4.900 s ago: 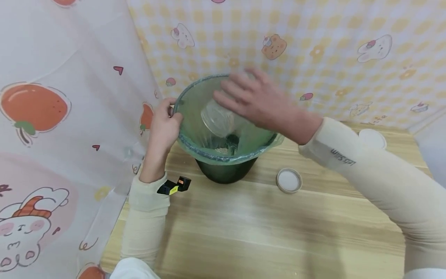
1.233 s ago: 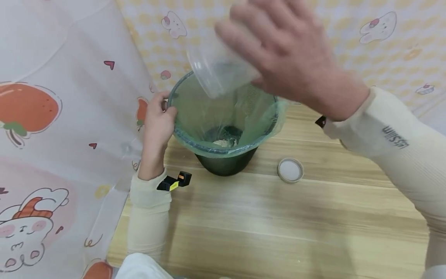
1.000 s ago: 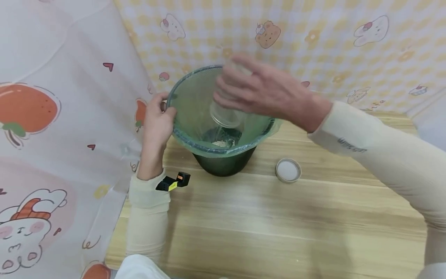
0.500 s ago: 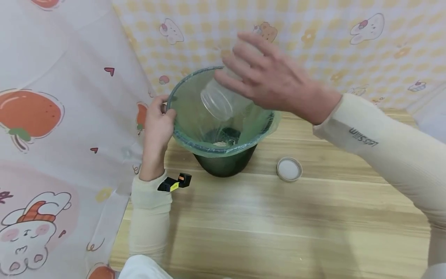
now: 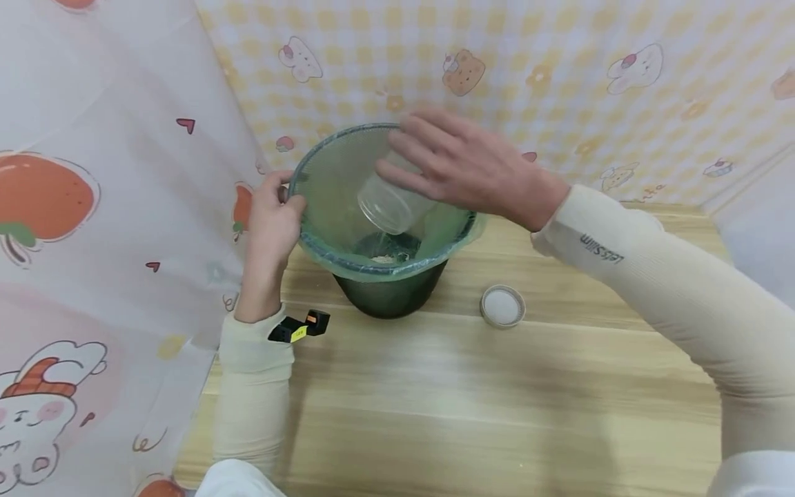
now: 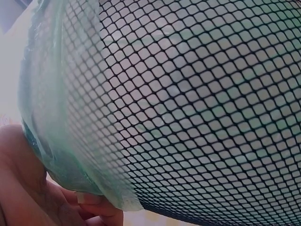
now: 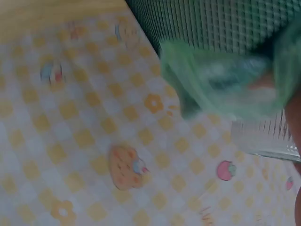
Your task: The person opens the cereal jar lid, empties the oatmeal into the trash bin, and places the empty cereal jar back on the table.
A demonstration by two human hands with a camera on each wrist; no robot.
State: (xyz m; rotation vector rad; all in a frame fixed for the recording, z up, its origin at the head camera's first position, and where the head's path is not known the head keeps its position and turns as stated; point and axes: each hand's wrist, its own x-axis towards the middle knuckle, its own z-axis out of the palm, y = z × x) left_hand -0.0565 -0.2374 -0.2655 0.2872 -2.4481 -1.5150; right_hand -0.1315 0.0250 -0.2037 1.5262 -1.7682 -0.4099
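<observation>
A dark mesh wastebasket [image 5: 391, 297] stands on the table, lined with a green plastic bag [image 5: 329, 200] folded over its rim. My left hand [image 5: 273, 224] grips the rim at the left, thumb inside; the left wrist view shows its fingers beside the bag edge and the mesh wall [image 6: 197, 94]. My right hand [image 5: 462, 162] holds a clear jar [image 5: 384, 206] tilted mouth-down inside the top of the basket. Pale crumbly stuff [image 5: 383, 259] lies at the bottom of the bag. In the right wrist view, the jar's base [image 7: 263, 139] shows past the blurred bag edge.
A round lid [image 5: 503, 306] with a white inside lies on the wooden table [image 5: 447, 393], right of the basket. A yellow checked cloth [image 5: 546, 83] hangs behind, and a printed curtain [image 5: 143, 207] hangs close on the left.
My right hand swung the jar up above the rim, then brought it down into the basket's mouth, raised it a little and lowered it again. The left hand keeps its grip on the rim.
</observation>
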